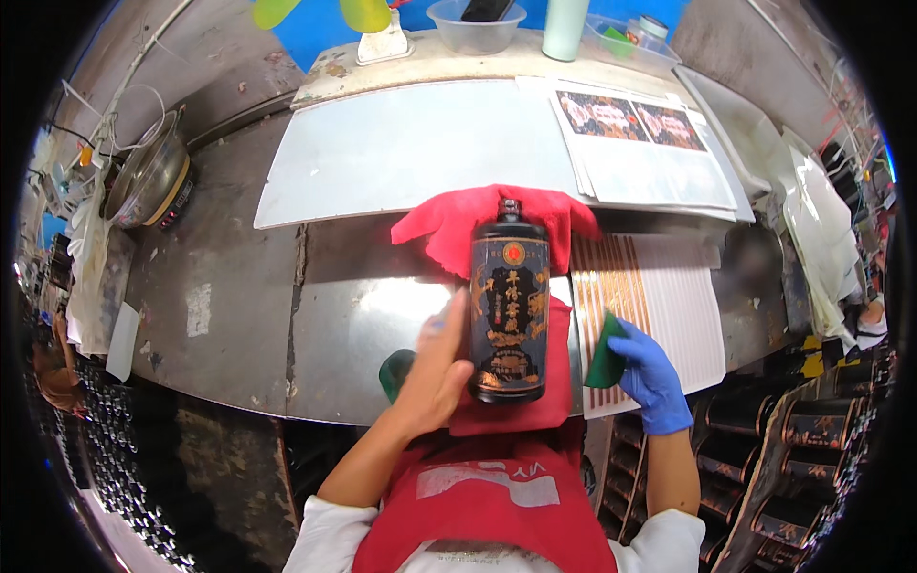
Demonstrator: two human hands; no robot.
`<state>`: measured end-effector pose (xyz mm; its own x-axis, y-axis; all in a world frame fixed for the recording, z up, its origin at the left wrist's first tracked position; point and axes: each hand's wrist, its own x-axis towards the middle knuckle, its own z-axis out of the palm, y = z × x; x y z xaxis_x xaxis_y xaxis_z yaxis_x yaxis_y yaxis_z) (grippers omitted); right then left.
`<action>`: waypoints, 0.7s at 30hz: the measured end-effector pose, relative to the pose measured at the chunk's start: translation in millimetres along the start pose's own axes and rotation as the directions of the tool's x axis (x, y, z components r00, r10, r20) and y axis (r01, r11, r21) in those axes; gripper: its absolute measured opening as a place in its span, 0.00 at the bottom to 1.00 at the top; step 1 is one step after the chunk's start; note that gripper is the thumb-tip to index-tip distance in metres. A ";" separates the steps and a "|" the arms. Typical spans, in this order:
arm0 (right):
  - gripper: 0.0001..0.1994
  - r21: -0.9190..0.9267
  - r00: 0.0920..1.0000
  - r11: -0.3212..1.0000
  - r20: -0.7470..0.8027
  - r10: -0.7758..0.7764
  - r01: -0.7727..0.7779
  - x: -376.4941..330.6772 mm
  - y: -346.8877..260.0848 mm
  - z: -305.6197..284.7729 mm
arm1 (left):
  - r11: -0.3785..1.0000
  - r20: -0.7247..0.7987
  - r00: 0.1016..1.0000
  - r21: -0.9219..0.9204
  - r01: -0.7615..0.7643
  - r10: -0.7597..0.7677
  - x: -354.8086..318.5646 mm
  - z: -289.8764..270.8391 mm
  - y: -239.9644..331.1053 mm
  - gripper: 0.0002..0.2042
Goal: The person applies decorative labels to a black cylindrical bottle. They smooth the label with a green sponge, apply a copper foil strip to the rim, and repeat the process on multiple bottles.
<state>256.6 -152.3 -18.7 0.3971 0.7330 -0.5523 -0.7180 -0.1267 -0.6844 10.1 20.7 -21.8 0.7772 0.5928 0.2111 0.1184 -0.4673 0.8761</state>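
Note:
A black bottle (pixel 512 306) with a grey, gold-printed label lies before me, its neck pointing away. It rests on red cloth (pixel 449 227), with more red cloth under its base. My bare left hand (pixel 437 372) is beside the bottle's left side, fingers stretched out and slightly blurred; whether they touch it I cannot tell. A dark green piece (pixel 394 372) shows partly behind that hand. My right hand (pixel 651 372), in a blue glove, pinches a green flat pad (pixel 606 355) over a sheet of gold-and-brown strips (pixel 611 286).
A white board (pixel 411 143) with printed sheets (pixel 630 124) spans the bench behind the bottle. Farther back are a plastic bowl (pixel 478 31), a pale green tumbler (pixel 565 29) and a small fan (pixel 384 43). A metal bowl (pixel 153 177) stands left. Racked dark bottles (pixel 812 420) fill the lower right.

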 end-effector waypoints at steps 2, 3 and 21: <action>0.22 -0.266 0.973 0.941 -0.033 -0.228 0.211 -15.2 -19.5 20.7 | 0.964 -0.145 0.986 0.238 0.117 -0.084 -20.2 -14.1 -3.7 0.30; 0.21 -0.413 0.943 0.864 -0.034 -0.331 0.289 -27.1 -28.7 44.0 | 0.911 -0.272 0.951 0.337 0.238 -0.148 -29.6 -18.2 -5.4 0.27; 0.16 -0.402 0.338 -0.473 0.916 -0.217 0.784 -43.6 1.7 130.4 | 0.550 -0.103 0.794 -0.774 0.314 -0.599 -51.3 -49.3 -14.1 0.16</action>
<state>163.5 -97.3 66.3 -0.2331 0.8873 0.3981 0.8807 0.3662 -0.3006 -61.9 29.2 -23.7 0.4830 0.8180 -0.3124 -0.1692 0.4372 0.8833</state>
